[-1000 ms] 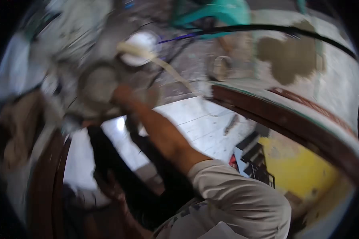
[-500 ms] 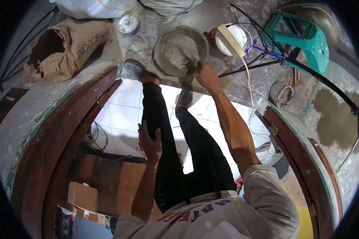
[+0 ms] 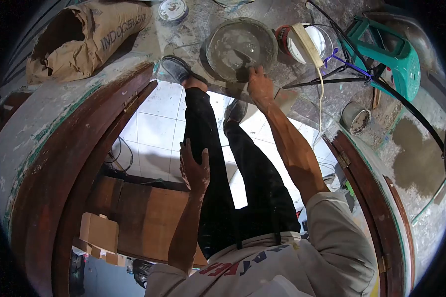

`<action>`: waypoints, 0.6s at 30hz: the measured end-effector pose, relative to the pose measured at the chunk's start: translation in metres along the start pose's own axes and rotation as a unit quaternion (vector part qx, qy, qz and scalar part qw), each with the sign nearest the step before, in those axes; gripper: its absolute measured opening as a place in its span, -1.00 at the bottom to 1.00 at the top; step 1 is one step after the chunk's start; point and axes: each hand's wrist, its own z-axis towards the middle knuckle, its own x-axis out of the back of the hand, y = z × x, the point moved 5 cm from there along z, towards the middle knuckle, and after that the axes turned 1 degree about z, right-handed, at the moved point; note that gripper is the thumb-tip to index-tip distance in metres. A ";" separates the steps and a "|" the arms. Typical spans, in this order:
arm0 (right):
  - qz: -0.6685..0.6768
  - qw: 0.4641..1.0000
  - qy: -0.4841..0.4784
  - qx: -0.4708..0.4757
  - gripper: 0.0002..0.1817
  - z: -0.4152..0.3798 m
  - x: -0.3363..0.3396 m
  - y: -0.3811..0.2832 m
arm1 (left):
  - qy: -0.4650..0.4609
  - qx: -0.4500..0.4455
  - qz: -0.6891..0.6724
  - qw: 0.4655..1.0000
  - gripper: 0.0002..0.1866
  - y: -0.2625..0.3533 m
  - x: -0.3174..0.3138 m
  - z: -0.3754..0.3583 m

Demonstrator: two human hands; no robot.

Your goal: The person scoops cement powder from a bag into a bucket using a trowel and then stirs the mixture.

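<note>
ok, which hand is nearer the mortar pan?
Right. The right hand is at the near rim of the mortar pan, fingers touching it. The left hand rests on the thigh, well short of it.

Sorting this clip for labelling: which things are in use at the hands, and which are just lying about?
In use:
right hand, reaching into the basin
basin of grey mix
left hand, resting on the thigh, holding nothing

Lying about:
cement sack
white bucket
green stool
small pot
tin lid
cardboard box
</note>
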 end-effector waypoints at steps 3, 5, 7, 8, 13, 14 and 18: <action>-0.012 1.000 0.009 -0.005 -0.69 -0.024 0.019 -0.009 | 0.001 0.006 -0.008 1.000 -0.20 -0.002 0.000 0.000; -0.025 1.000 0.003 0.010 -0.71 -0.029 0.022 -0.019 | 0.000 0.007 -0.008 1.000 -0.20 -0.004 -0.001 0.000; -0.038 0.999 -0.003 0.024 -0.72 -0.024 0.010 -0.017 | 0.002 0.002 -0.003 1.000 -0.20 -0.007 -0.002 0.000; -0.047 0.998 -0.028 0.025 -0.72 -0.012 -0.004 -0.013 | 0.003 0.003 -0.004 1.000 -0.20 -0.008 -0.003 0.000; -0.090 0.995 -0.040 -0.002 -0.63 0.029 -0.007 0.018 | 0.007 0.007 -0.026 1.000 -0.20 -0.010 -0.002 -0.001; -0.090 0.995 -0.044 -0.001 -0.63 0.030 -0.004 0.023 | 0.005 0.010 -0.025 1.000 -0.20 -0.013 -0.002 -0.002; -0.124 0.992 -0.009 0.002 -0.63 0.043 0.030 0.021 | 0.014 0.002 -0.039 0.999 -0.22 -0.015 -0.002 0.001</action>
